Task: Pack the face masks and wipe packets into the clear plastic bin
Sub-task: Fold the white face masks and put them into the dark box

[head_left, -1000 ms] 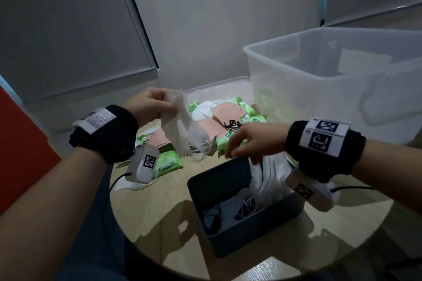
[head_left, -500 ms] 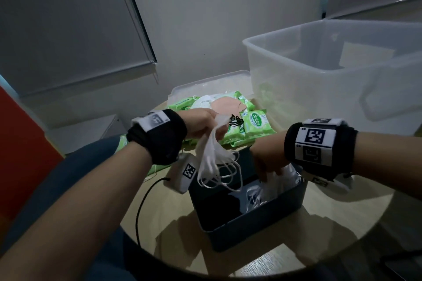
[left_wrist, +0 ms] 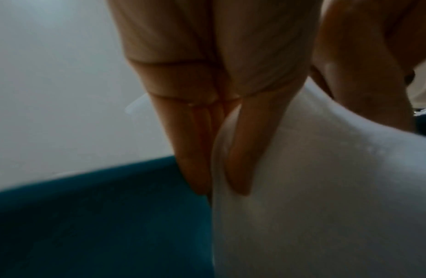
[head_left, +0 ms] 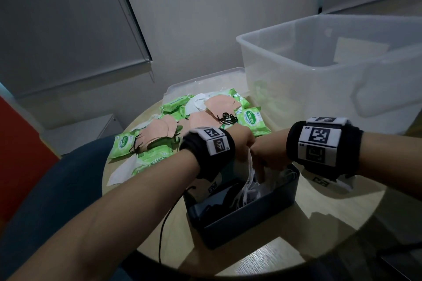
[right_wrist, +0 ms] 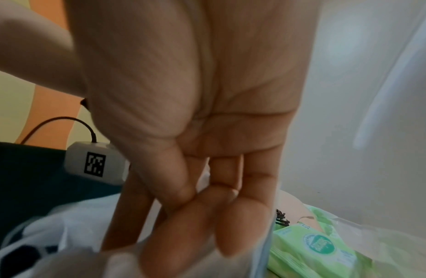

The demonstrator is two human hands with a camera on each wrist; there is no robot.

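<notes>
Left hand (head_left: pixel 243 141) pinching white masks (head_left: pixel 250 186), right hand (head_left: pixel 267 155) fingers straight in one dark box (head_left: pixel 251 214), one clear bin (head_left: pixel 324 70).

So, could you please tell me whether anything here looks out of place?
Yes: both hands push white face masks into the small dark box, while the clear plastic bin looks almost empty.
</notes>
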